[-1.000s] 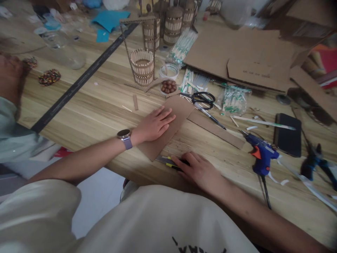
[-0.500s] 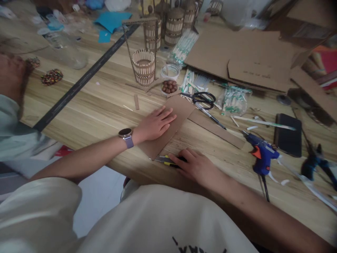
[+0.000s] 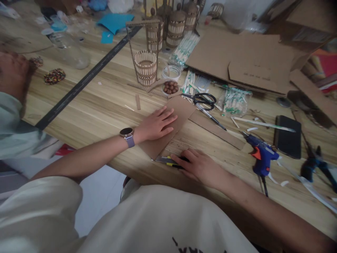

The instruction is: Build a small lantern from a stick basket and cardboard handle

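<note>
My left hand (image 3: 157,124) lies flat with its fingers spread on a piece of brown cardboard (image 3: 181,107). A watch is on that wrist. Close to the table's front edge, my right hand (image 3: 196,163) is closed around a yellow and black utility knife (image 3: 168,161). The knife's blade points left, by the near corner of the cardboard. Part of its handle is hidden under my fingers. A long cardboard strip (image 3: 216,131) rests on the wood just right of the piece. Black-handled scissors (image 3: 202,100) lie beyond it.
A blue glue gun (image 3: 262,154), a phone (image 3: 288,137) and pliers (image 3: 317,165) lie to the right. Behind my hands stand a small stick basket (image 3: 145,68) and a bowl of brown beads (image 3: 170,87). Another person's hand (image 3: 13,73) rests at the far left.
The camera view has shifted slightly. Both hands, the cardboard and the knife show no clear movement on the table.
</note>
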`<state>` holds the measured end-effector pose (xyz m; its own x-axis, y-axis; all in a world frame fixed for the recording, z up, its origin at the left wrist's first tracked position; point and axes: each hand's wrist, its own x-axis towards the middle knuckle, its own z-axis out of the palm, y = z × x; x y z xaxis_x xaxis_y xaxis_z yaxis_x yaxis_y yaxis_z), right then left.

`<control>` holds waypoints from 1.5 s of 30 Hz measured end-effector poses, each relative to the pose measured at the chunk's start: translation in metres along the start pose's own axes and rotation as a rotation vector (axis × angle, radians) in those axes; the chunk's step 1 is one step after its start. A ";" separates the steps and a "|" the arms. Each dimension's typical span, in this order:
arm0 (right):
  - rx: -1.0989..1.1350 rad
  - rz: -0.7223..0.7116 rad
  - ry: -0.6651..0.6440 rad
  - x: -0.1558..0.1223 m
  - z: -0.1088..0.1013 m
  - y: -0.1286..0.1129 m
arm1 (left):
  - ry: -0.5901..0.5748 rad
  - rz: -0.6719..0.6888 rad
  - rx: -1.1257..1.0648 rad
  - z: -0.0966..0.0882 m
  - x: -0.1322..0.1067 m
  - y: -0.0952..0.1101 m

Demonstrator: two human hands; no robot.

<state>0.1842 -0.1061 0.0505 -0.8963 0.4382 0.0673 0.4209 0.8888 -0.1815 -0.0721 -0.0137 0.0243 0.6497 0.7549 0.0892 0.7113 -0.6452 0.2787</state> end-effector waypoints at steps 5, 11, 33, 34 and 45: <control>-0.013 -0.021 0.044 -0.007 0.005 -0.022 | -0.107 -0.050 0.006 -0.010 0.000 0.006; 0.041 0.069 -0.046 -0.031 -0.006 -0.007 | -0.216 -0.209 -0.015 -0.028 0.012 0.021; -0.269 -0.173 0.061 0.065 -0.021 0.052 | -0.069 -0.275 0.017 -0.092 -0.010 -0.037; -0.231 -0.155 0.128 0.061 -0.028 0.048 | -0.079 -0.271 0.029 -0.089 -0.009 -0.034; 1.310 0.793 0.908 0.048 -0.068 0.056 | 0.052 -0.185 -0.600 -0.049 0.017 0.038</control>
<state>0.1739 -0.0258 0.1107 -0.0116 0.9995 -0.0305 -0.1097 -0.0316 -0.9935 -0.0466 -0.0198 0.0831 0.5055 0.8623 0.0299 0.5268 -0.3359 0.7808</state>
